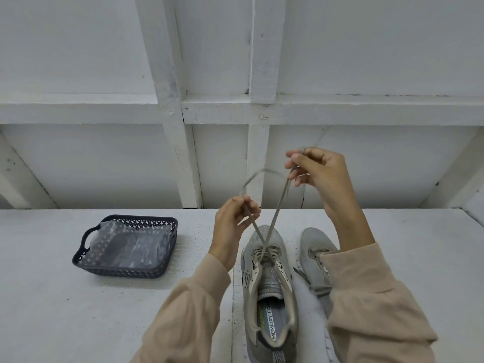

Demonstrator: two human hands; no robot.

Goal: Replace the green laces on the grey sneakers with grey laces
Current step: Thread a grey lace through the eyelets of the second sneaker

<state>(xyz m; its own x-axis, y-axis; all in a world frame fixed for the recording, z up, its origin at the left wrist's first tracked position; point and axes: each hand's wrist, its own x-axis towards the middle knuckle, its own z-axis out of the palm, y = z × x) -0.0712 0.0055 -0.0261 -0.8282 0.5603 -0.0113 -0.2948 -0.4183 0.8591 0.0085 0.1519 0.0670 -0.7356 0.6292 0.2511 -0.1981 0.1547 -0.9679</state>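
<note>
I am partway through lacing the near sneaker (271, 281). It lies lower centre of the frame on the white table (78, 310), toe pointing away from me. The grey lace (273, 224) seems to sit only in the eyelets nearest the toe, and the ones closer to me look bare. Its two strands rise from the shoe, cross just above it, and run one to each hand.

My left hand (233, 221), at centre frame, pinches its strand between thumb and fingertips. My right hand (319, 176), higher and to the right, grips the other strand in curled fingers. A loose, blurred length arcs between the two hands.

To do this step well, I judge I should draw both strands up with equal pull so the ends come out level. I should also smooth out any twist in the flat lace before threading the next eyelets. Neither hand holds the shoe down, so a hard tug could lift it; a gentle one is safer.

The second sneaker (314, 242) lies just to the right, partly behind my right sleeve, and I cannot tell its lace colour. At left a dark basket (123, 271) holds a clear bag (131, 244). I see no green lace.
</note>
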